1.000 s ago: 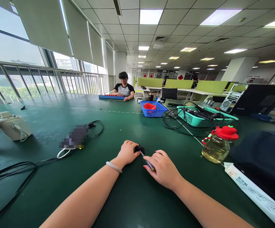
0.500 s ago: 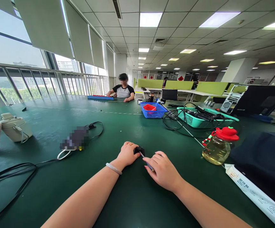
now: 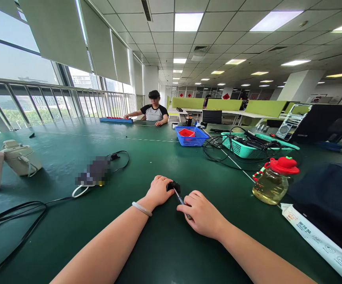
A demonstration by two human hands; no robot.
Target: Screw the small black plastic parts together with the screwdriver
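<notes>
Left hand: your left hand [image 3: 159,191] grips the left side of the black part [image 3: 174,185]; fingertips partly hidden behind it.
Right hand: your right hand [image 3: 202,215] is closed around the tool [image 3: 180,200], thumb across the handle.
Black part: in front of you, mid-table, between both hands; whether it rests on the table [image 3: 171,256] or is held just above, you can't tell from this angle.
Tool tip: at the near face of the black part, looks touching; exact contact too small to read.
Done: you have the part steadied and the tool lined up; judged mid-work.
Left: no piece shows loose or detached beside the part, so the tool work looks unfinished; how much remains, can't tell.
Changed, right hand: versus half a second ago, your fingers are curled more, thumb further out along the tool.
Changed, far side: the co-worker [image 3: 156,114] has the blue tray [image 3: 116,120] further left, arm stretched toward it.
Same: your left hand and the part match the earlier frame.
</notes>
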